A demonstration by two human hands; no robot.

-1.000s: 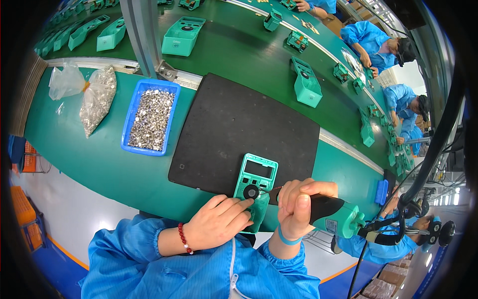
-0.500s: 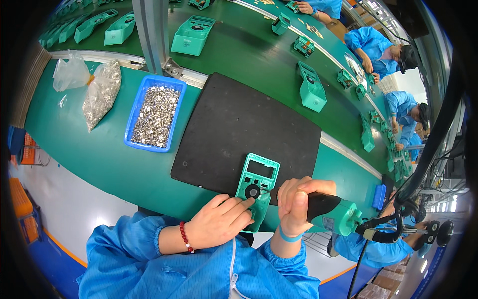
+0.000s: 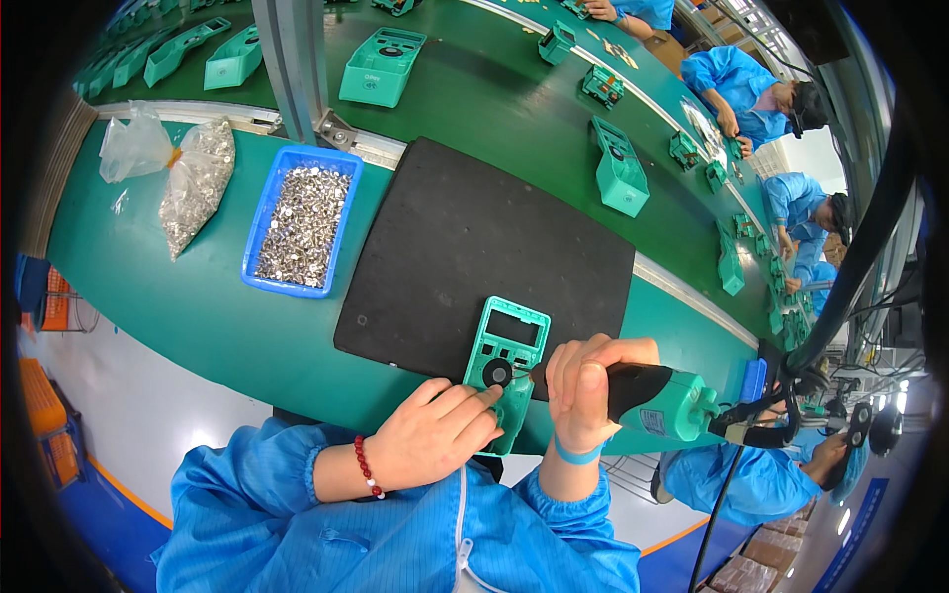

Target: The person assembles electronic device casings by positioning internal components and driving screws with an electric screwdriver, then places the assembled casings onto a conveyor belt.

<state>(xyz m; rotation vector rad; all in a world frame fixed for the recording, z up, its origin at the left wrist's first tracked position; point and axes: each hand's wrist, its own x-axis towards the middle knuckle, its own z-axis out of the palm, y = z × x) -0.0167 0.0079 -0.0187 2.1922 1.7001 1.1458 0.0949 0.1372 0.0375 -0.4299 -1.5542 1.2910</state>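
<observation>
A green plastic housing (image 3: 527, 358) with a rectangular window and a round black dial (image 3: 497, 372) lies over the near edge of the black mat. My left hand (image 3: 440, 432) grips its lower left side, with fingertips beside the dial. My right hand (image 3: 583, 387) is wrapped round a green and black electric screwdriver (image 3: 664, 403), held nearly level. Its thin bit reaches left to the dial's right edge; whether it sits on a screw is too small to tell. Part of the housing's lower end is hidden by my left fingers.
A blue tray (image 3: 248, 259) of small metal screws and a tied clear bag (image 3: 198, 188) of metal parts stand left of the black mat (image 3: 474, 227). Beyond, the green conveyor (image 3: 494, 109) carries several green housings. A metal post (image 3: 291, 69) rises by the tray. Co-workers sit far right.
The whole view has shifted slightly. My hands, the housing and the screwdriver keep almost the same places, with the bit still at the dial's right side.
</observation>
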